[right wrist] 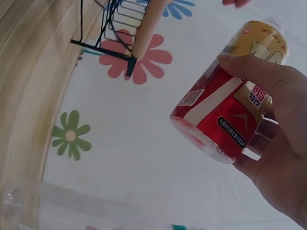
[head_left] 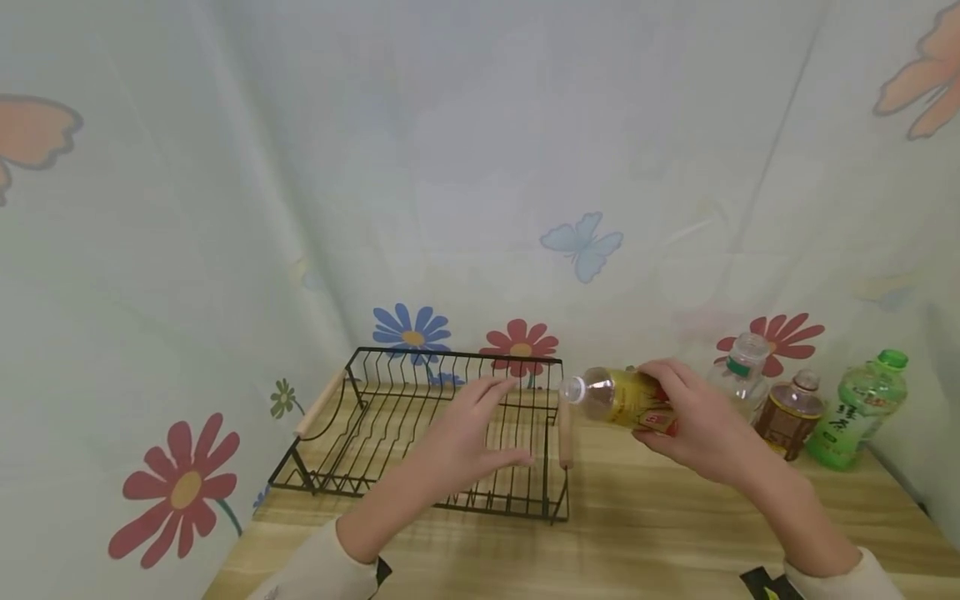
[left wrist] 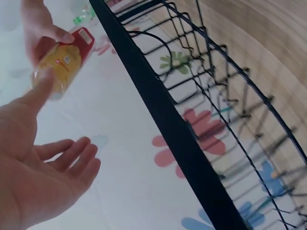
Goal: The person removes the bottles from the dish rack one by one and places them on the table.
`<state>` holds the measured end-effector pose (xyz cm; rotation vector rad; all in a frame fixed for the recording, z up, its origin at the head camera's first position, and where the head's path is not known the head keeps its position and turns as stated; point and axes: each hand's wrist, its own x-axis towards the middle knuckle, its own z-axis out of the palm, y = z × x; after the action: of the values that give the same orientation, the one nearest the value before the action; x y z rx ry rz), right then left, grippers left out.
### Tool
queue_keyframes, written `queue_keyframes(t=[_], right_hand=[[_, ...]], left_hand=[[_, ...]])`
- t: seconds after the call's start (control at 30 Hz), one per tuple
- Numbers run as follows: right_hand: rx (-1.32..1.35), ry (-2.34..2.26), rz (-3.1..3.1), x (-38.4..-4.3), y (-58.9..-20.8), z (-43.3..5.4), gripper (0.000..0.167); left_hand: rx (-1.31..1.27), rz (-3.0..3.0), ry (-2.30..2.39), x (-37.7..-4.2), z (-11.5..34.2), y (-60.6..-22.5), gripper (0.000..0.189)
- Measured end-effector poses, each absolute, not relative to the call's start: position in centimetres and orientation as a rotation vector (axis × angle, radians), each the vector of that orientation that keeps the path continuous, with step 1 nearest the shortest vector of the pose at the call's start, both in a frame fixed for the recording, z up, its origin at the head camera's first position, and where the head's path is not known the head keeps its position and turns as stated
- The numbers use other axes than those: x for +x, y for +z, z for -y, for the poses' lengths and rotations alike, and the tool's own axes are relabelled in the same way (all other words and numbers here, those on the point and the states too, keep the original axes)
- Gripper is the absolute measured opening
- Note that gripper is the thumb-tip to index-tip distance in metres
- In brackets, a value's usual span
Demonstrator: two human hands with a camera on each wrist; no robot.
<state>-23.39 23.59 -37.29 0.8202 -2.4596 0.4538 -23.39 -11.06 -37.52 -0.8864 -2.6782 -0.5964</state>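
My right hand [head_left: 693, 417] grips a plastic bottle [head_left: 626, 398] with a gold and red label, tipped on its side with its white-capped neck pointing left. In the right wrist view the thumb and fingers wrap round the lower part of the bottle [right wrist: 235, 91]. My left hand [head_left: 465, 437] is raised over the right half of a black wire dish rack [head_left: 420, 417], fingers and thumb spread apart with nothing between them. The left wrist view shows that palm [left wrist: 43, 177] bare, with the bottle [left wrist: 62, 62] beyond its fingertips.
On the right of the wooden table [head_left: 645, 525] stand a clear bottle [head_left: 738, 379], a brown-labelled bottle [head_left: 791, 417] and a green bottle [head_left: 862, 408]. The rack has wooden handles [head_left: 566, 433] at both ends. A flower-printed curtain [head_left: 480, 208] encloses the back and sides.
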Motion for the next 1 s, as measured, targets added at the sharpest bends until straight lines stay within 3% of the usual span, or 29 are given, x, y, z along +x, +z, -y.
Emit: queue_keyframes(t=[0.37,0.67,1.0], right_hand=[[0.709,0.588,2.402,-25.7,-39.7,-25.6,0.088],[0.572,1.076,2.421,-27.7,-42.5,-26.9,0.080],[0.366,1.383,2.509,-29.0,-46.2,-27.3,0.087]], left_hand=[[-0.966,2.869,-0.648,-23.0,15.2,-39.1,0.111],[-1.120,2.870,-0.516,-23.4,17.8,-41.5,0.082],[-1.152,2.930,-0.566,-23.7,19.5,-44.2,0.082]])
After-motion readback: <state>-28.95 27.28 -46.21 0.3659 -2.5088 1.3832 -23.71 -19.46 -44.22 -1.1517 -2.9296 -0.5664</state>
